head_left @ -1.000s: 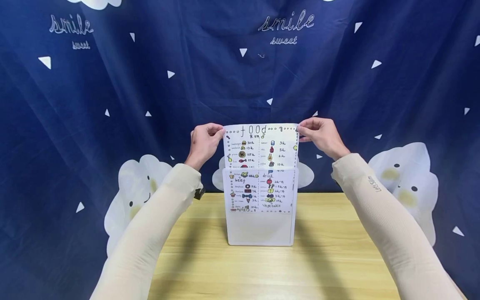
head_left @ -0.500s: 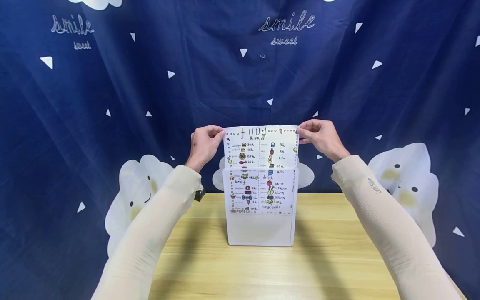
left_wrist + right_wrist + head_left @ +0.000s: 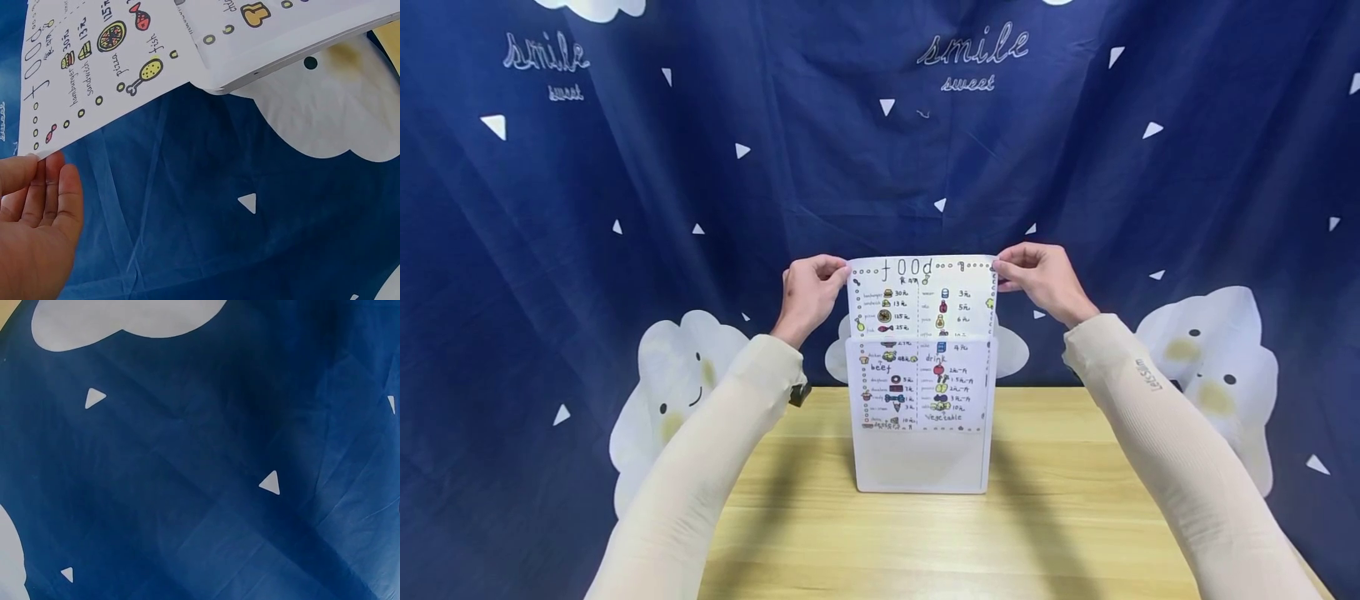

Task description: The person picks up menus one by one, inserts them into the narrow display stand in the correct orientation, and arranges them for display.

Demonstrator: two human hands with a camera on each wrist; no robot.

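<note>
At table centre, against the backdrop: white sheet holder point(image 3: 920, 458), upright on wooden table point(image 3: 1060, 517), translucent front pocket facing the head camera. Partly inside the pocket: menu sheet point(image 3: 921, 300), headed "food", printed with small pictures of food and drink beside prices; upper part standing clear above the pocket rim, lower part visible through the pocket front, bottom edge stopping short of the pocket floor.

At the sheet's top left corner: left hand point(image 3: 808, 292), fingers curled, thumb and fingertips pinching the paper edge. From the left wrist view, sheet point(image 3: 100, 56) slanting across the top, its corner meeting fingers point(image 3: 53, 194) at the lower left; holder rim point(image 3: 300, 47) showing as a white edge beyond it.

At the top right corner: right hand point(image 3: 1043, 279), fingers bent, pinching that corner between thumb and forefinger. Both hands level with each other, sheet taut and flat between them. Cream sleeves over both forearms, small lettering on the right one.

Behind everything: dark blue curtain point(image 3: 625, 167) with white triangles, smiling clouds and the words "smile sweet". Right wrist view filled by curtain point(image 3: 200, 462) alone, with triangles and parts of white clouds; neither hand nor sheet visible there.
</note>
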